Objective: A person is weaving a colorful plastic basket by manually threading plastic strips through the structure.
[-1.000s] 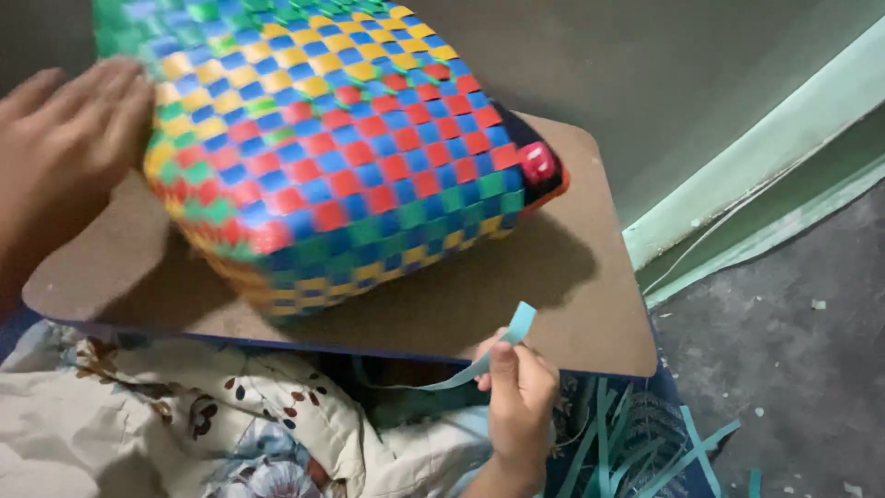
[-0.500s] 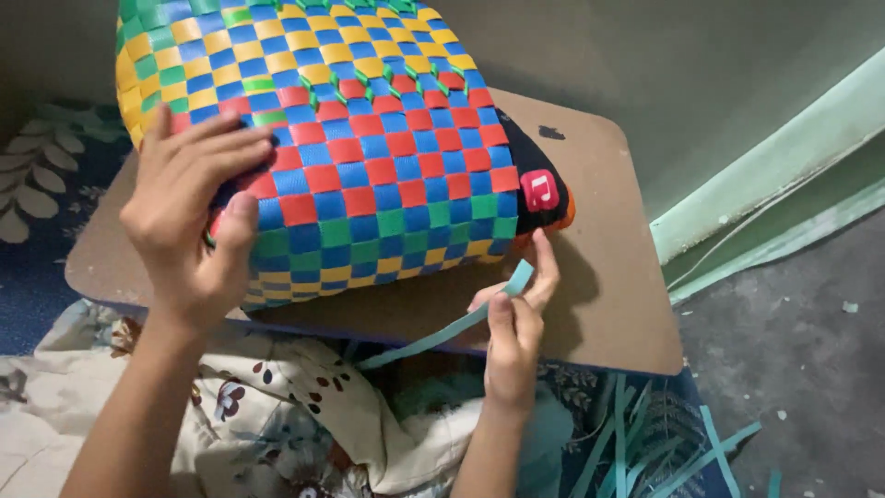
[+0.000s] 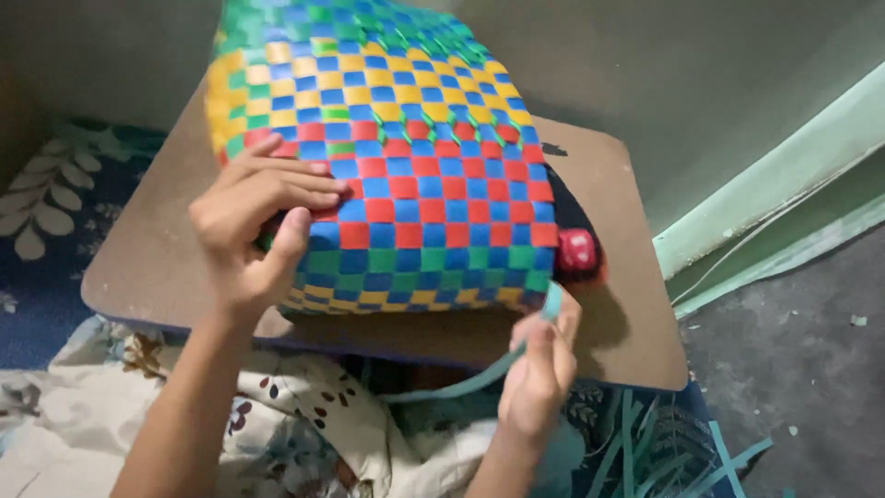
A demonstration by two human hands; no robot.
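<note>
A head-worn camera looked down on a woven basket lying on its side on a low brown counter with rounded corners. The basket was plaited from flat strips in a checker pattern: green and blue at the far end, then yellow and blue, then red and blue, then green and blue again, with a yellow and blue band at the near edge. The left hand rested on the basket's left side, its fingers spread flat over the red and blue band and the thumb pressed against the weave lower down, steadying the basket rather than closing around anything. The right hand was just below the basket's near right corner, its fingers pinched shut on a thin teal strip whose upper end stood up by the corner of the basket while the rest trailed down and to the left over the counter's edge; whether the strip's tip was already tucked into the weave was hard to tell. A small red object, partly in shadow, lay on the counter touching the basket's right side. A cream cloth printed with leaves and flowers lay across the lap below the counter, loose teal strips were scattered on the floor at the lower right, and a pale green wall base ran along the right
</note>
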